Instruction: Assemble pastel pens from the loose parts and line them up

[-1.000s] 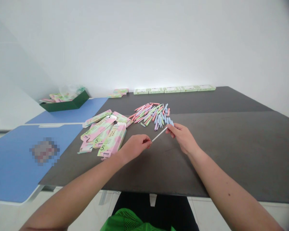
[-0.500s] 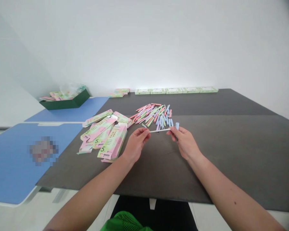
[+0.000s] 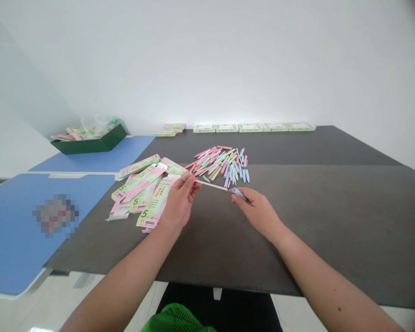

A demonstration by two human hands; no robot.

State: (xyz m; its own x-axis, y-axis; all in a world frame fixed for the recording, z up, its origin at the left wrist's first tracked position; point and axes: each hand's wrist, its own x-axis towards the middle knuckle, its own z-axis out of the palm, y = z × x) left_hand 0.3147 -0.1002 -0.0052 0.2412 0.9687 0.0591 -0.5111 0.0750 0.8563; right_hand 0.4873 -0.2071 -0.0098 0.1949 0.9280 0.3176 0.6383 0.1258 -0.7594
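Note:
My left hand pinches one end of a thin white pen refill, which points to the right and tilts slightly down. My right hand grips a light blue pen barrel between thumb and fingers. The refill's free tip lies close to the right fingertips; I cannot tell whether it touches the barrel. Just beyond both hands is a loose pile of pen parts in pink, green, purple and blue, with white refills among them. Behind my left wrist lie flattened pink and green cartons marked 5, partly covered by that hand.
Along the wall stands a row of several pale green boxes, with a small stack of cartons to their left. A dark green tray holding cartons and plastic sits on the blue table. The dark tabletop extends right.
My left hand has moved left and up with the refill. My right hand has shifted left, and the blue barrel, upright before, now lies tilted towards the refill's tip.

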